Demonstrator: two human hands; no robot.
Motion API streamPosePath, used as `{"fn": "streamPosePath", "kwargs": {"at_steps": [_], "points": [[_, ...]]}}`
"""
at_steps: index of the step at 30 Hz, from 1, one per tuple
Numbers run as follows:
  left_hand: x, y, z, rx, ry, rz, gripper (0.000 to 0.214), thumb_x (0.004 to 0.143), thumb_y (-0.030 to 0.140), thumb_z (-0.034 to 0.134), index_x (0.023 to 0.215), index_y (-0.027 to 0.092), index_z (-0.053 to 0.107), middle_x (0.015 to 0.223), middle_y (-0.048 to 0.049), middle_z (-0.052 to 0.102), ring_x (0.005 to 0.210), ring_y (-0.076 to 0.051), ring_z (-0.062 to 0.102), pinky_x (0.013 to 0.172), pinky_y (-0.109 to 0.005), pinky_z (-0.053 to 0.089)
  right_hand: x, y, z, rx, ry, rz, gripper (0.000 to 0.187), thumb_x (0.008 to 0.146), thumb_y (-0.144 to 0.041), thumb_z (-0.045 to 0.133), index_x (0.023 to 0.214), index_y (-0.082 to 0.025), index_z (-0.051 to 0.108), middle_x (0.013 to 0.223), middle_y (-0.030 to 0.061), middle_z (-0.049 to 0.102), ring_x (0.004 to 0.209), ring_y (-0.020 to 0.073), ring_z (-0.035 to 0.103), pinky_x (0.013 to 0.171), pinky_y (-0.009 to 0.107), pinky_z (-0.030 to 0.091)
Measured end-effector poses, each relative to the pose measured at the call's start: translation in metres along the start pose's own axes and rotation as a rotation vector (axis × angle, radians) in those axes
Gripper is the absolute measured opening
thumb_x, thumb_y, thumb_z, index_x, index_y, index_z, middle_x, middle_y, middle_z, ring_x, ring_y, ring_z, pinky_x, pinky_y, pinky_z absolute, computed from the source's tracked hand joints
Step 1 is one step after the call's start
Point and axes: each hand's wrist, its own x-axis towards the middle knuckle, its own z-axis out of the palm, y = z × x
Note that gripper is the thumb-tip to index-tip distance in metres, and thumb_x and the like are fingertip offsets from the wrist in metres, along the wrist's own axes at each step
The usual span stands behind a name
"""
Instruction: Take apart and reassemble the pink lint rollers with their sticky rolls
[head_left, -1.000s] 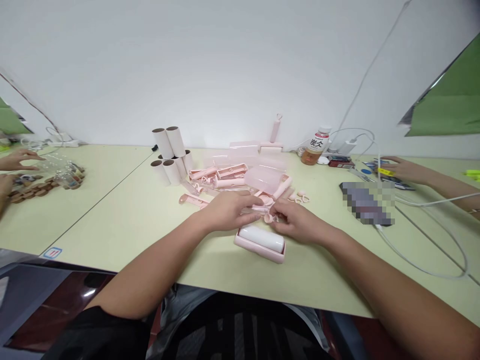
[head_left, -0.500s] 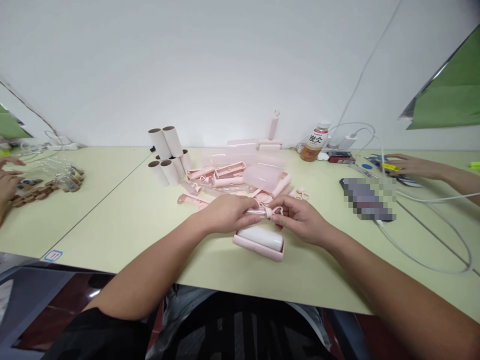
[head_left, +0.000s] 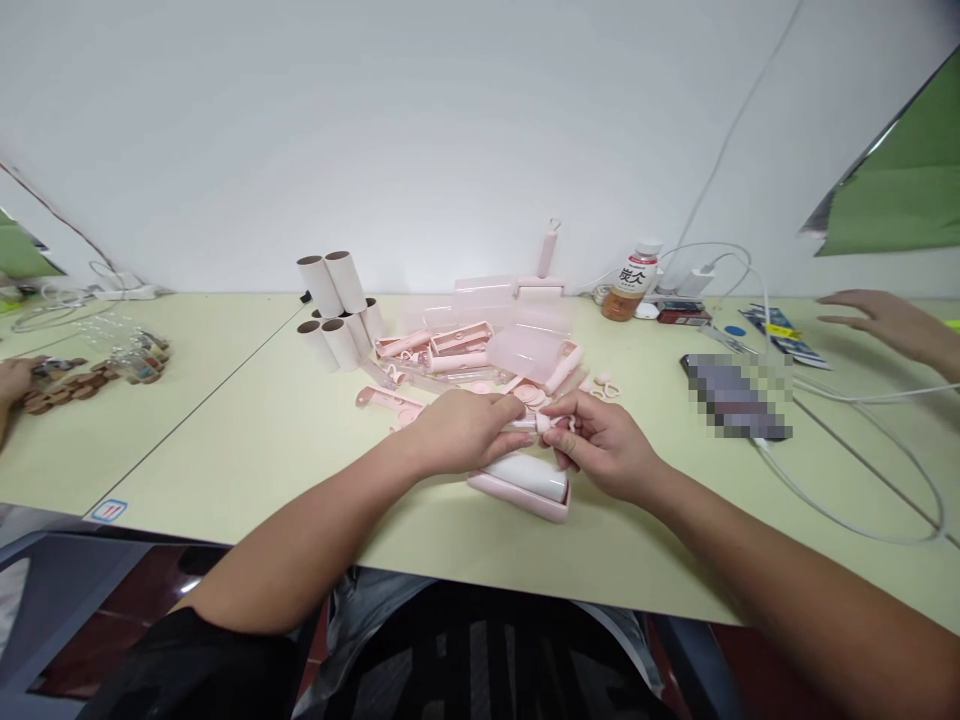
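Note:
My left hand (head_left: 469,428) is closed around a clear tube handle (head_left: 524,425), held level above the table. At the tube's right end is a pink end cap with a loop (head_left: 544,424), which my right hand (head_left: 606,446) pinches between thumb and fingers. The cap touches the tube; I cannot tell whether it is seated. Just below my hands, a white sticky roll (head_left: 529,472) lies in a pink case (head_left: 517,496). Beyond them is a heap of pink plastic parts, with a pink tray-like piece (head_left: 382,398) and small loop caps (head_left: 606,388) at its sides.
White paper rolls (head_left: 341,285) stand stacked at the back left. An assembled lint roller (head_left: 548,255) leans at the wall. A bottle (head_left: 634,283), a phone (head_left: 735,398) and white cables are at the right. Other people's hands (head_left: 892,322) show at both edges.
My hands stay at the tube and cap, shifted very slightly. The co-worker's hand at the right has drawn back from the blue packet; a hand at the far left has moved lower.

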Motion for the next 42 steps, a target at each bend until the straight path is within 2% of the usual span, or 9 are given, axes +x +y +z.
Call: {"fn": "streamPosePath", "kwargs": {"at_steps": [4, 10, 13, 17, 21, 26, 29, 32, 42], "points": [[0.001, 0.006, 0.006, -0.108, 0.102, 0.026, 0.037, 0.096, 0.049, 0.047, 0.119, 0.021, 0.056, 0.109, -0.0091, 0.069, 0.091, -0.025, 0.067, 0.071, -0.032, 0.048, 0.005, -0.01, -0.008, -0.064, -0.002, -0.028, 0.026, 0.086, -0.041, 0.069, 0.102, -0.019, 0.066, 0.078, 0.0027, 0.07, 0.055, 0.0135, 0.064, 0.05, 0.026, 0.052], [0.001, 0.003, 0.009, -0.265, 0.363, -0.272, 0.061, 0.091, 0.06, 0.051, 0.133, 0.017, 0.041, 0.117, -0.0134, 0.063, 0.1, -0.028, 0.063, 0.078, -0.038, 0.049, 0.014, -0.012, -0.035, 0.059, 0.43, 0.07, 0.026, 0.079, -0.042, 0.076, 0.087, -0.02, 0.067, 0.054, -0.0032, 0.06, 0.04, 0.0104, 0.051, 0.037, 0.023, 0.042], [0.001, 0.003, 0.007, -0.199, 0.223, -0.152, 0.05, 0.092, 0.059, 0.05, 0.119, 0.018, 0.053, 0.108, -0.0113, 0.066, 0.098, -0.028, 0.063, 0.079, -0.038, 0.048, 0.015, -0.007, -0.044, 0.245, 0.542, 0.029, 0.023, 0.079, -0.041, 0.076, 0.086, -0.021, 0.067, 0.05, -0.0049, 0.056, 0.039, 0.0106, 0.048, 0.035, 0.023, 0.038], [0.0, 0.016, 0.011, -0.108, -0.092, 0.143, 0.053, 0.074, 0.061, 0.071, 0.108, 0.021, 0.062, 0.104, -0.0093, 0.067, 0.097, -0.029, 0.062, 0.08, -0.037, 0.047, 0.011, -0.004, -0.041, 0.312, 0.489, -0.016, 0.023, 0.08, -0.04, 0.077, 0.088, -0.021, 0.067, 0.053, -0.0044, 0.058, 0.043, 0.0119, 0.052, 0.037, 0.024, 0.041], [-0.001, 0.019, 0.013, -0.112, -0.257, 0.013, 0.047, 0.065, 0.052, 0.078, 0.097, 0.02, 0.064, 0.088, -0.007, 0.068, 0.078, -0.027, 0.064, 0.065, -0.034, 0.045, 0.007, -0.007, -0.035, 0.281, 0.448, -0.06, 0.026, 0.079, -0.043, 0.077, 0.089, -0.022, 0.067, 0.057, -0.0035, 0.059, 0.045, 0.0133, 0.055, 0.04, 0.027, 0.045], [0.003, -0.009, 0.0, -0.72, 0.034, -0.225, 0.057, 0.064, 0.057, 0.078, 0.106, 0.022, 0.062, 0.096, -0.0043, 0.069, 0.082, -0.024, 0.065, 0.066, -0.032, 0.047, 0.002, -0.011, -0.031, 0.186, 0.564, -0.202, 0.023, 0.081, -0.04, 0.077, 0.095, -0.024, 0.069, 0.066, -0.0014, 0.064, 0.052, 0.016, 0.062, 0.044, 0.03, 0.05], [0.007, -0.022, -0.002, -1.286, 0.237, -0.292, 0.057, 0.07, 0.066, 0.071, 0.096, 0.019, 0.057, 0.086, -0.0031, 0.066, 0.069, -0.017, 0.063, 0.062, -0.029, 0.048, -0.001, -0.013, -0.029, 0.127, 0.576, -0.248, 0.021, 0.082, -0.036, 0.076, 0.098, -0.025, 0.07, 0.072, 0.0007, 0.067, 0.055, 0.017, 0.064, 0.046, 0.032, 0.052], [0.009, -0.025, 0.0, -1.659, 0.305, -0.306, 0.059, 0.067, 0.071, 0.072, 0.083, 0.018, 0.051, 0.073, -0.0006, 0.062, 0.054, -0.011, 0.057, 0.054, -0.027, 0.048, -0.003, -0.013, -0.026, 0.073, 0.555, -0.264, 0.018, 0.082, -0.031, 0.076, 0.099, -0.025, 0.071, 0.077, 0.0019, 0.07, 0.054, 0.0161, 0.064, 0.047, 0.032, 0.053], [0.011, -0.019, 0.002, -1.803, 0.389, -0.272, 0.052, 0.072, 0.064, 0.073, 0.085, 0.017, 0.053, 0.066, 0.0013, 0.062, 0.054, -0.013, 0.061, 0.053, -0.028, 0.053, -0.003, -0.011, -0.023, -0.061, 0.498, -0.304, 0.022, 0.081, -0.018, 0.074, 0.1, -0.028, 0.073, 0.081, 0.0013, 0.069, 0.062, 0.0149, 0.061, 0.053, 0.03, 0.052]]}}
